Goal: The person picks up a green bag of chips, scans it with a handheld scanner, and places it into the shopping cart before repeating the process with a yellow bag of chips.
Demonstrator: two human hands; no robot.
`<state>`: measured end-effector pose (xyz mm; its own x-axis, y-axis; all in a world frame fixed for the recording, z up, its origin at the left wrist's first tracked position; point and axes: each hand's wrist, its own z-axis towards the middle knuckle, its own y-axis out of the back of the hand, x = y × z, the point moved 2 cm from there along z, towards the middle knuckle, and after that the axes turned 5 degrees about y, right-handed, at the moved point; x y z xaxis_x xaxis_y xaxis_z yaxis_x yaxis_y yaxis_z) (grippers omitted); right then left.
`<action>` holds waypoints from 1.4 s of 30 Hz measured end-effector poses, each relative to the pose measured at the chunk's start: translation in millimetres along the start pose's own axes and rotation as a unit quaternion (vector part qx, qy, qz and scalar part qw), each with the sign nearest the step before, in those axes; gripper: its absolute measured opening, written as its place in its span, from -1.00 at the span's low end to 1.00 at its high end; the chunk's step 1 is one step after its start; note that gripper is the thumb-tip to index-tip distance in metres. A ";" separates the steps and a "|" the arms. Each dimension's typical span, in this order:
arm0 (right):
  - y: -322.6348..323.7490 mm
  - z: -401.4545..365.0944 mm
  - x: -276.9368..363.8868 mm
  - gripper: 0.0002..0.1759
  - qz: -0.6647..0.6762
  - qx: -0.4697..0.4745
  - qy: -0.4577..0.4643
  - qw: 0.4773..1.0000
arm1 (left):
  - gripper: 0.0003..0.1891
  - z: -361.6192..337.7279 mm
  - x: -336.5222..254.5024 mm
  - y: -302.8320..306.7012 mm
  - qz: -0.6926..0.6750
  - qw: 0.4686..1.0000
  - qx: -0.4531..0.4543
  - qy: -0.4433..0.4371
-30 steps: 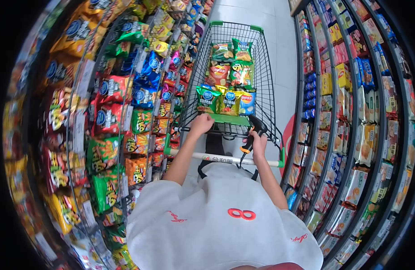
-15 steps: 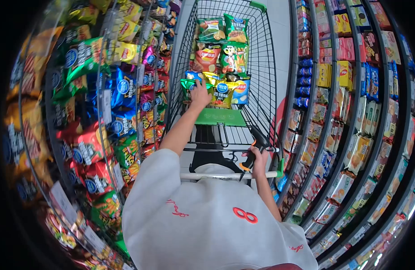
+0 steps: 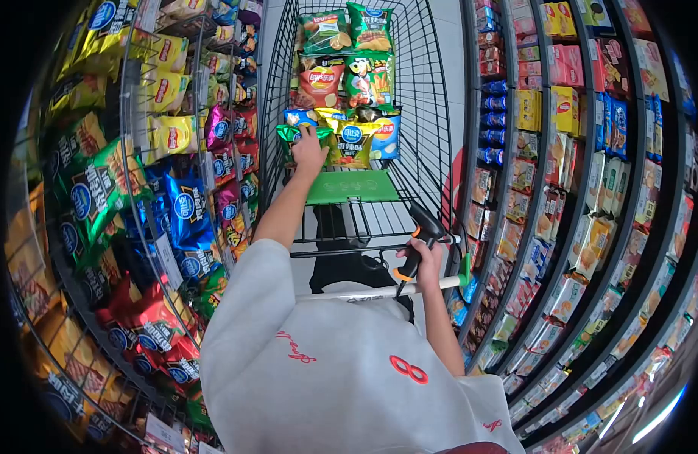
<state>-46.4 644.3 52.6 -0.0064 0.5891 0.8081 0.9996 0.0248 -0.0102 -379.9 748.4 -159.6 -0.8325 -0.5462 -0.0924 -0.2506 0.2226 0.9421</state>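
My left hand [image 3: 310, 151] reaches into the wire shopping cart [image 3: 432, 113], its fingers bent over the top of a green bag of chips [image 3: 288, 134]. The fingertips are partly hidden against the bag. Right beside it stands a yellow bag of chips [image 3: 353, 144], with a blue bag of chips [image 3: 387, 138] further right. At the cart's push bar [image 3: 349, 295], my right hand [image 3: 425, 263] is wrapped round the grip of a black and orange handheld barcode scanner [image 3: 425, 221], its head tilted up and to the left.
Further inside the cart lie a red chip bag [image 3: 320, 83] and several green ones. A green plastic flap [image 3: 350, 187] spans its near end. Snack racks [image 3: 129, 189] line the left; shelves of packaged biscuits [image 3: 561, 189] line the right, both close to the cart.
My left hand has closed over the green chip bag, which now sits more upright and apart from the yellow one. The cart appears further left and up in view. The scanner stays in my right hand.
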 end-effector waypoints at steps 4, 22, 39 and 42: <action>-10.1 16.9 17.4 -0.75 0.001 -0.002 0.010 1.000 | -0.42 23.7 2.8 5.5 -0.066 0.997 -0.037 -0.009; -36.4 87.9 72.8 -0.77 0.018 0.036 0.055 0.998 | -0.74 15.8 -8.0 165.3 -0.235 0.936 -0.214 -0.152; -55.2 123.9 95.3 -0.82 0.106 0.060 0.019 0.992 | -0.68 -80.9 27.4 338.7 -0.839 0.487 -0.240 -0.040; -60.1 117.6 99.8 -0.79 0.131 0.072 0.007 0.989 | -0.66 -96.0 33.7 355.1 -0.900 0.396 -0.179 0.022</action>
<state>-110.3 796.6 64.6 0.2529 0.5788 0.7753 0.9530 -0.0109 -0.3027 -449.4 731.5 202.8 0.5473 0.4253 -0.7208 -0.3264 -0.6846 -0.6518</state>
